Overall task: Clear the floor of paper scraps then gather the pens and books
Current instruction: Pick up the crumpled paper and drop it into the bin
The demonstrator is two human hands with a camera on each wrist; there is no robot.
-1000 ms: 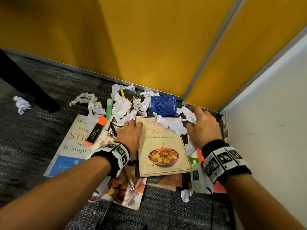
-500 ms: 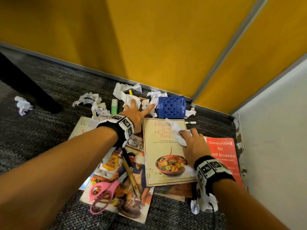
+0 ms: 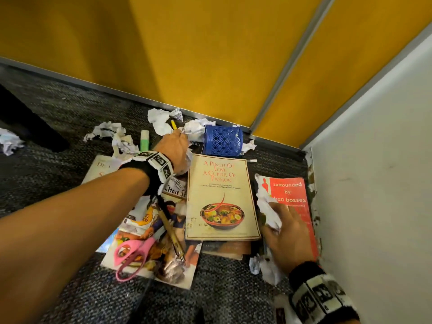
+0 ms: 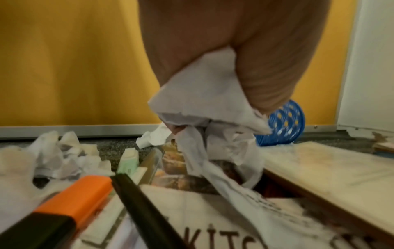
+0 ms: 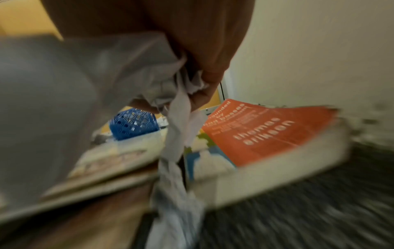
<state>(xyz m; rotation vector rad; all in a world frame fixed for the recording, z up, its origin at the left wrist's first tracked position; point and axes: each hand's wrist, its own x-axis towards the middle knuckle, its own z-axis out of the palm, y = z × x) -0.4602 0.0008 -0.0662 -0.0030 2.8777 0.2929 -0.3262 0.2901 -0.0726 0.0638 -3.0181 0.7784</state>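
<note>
Books lie in a heap on the grey carpet: a cream cookbook (image 3: pixel 222 195), a red paperback (image 3: pixel 294 192) to its right, more covers under my left forearm. My left hand (image 3: pixel 175 148) grips a bunch of crumpled paper scraps (image 4: pixel 211 109) beside the tipped blue pen holder (image 3: pixel 222 140). My right hand (image 3: pixel 285 228) holds a wad of white paper (image 3: pixel 266 204) over the red paperback's near corner. More scraps (image 3: pixel 112 134) lie at the back left, some (image 3: pixel 264 267) by my right wrist. An orange highlighter (image 4: pixel 70 200), a black pen (image 4: pixel 145 212) and a green marker (image 3: pixel 144 137) lie among the books.
Pink scissors (image 3: pixel 133 256) and a brass pen (image 3: pixel 170 232) rest on a magazine near me. Yellow partition panels (image 3: pixel 187 54) close off the back and a white wall (image 3: pixel 374 183) the right. A dark furniture leg (image 3: pixel 30 122) stands at the far left, a lone scrap (image 3: pixel 8 141) beside it.
My right hand pulled back toward me with paper in it, off the cookbook and onto the red paperback. My left hand reached farther toward the blue holder and closed on scraps.
</note>
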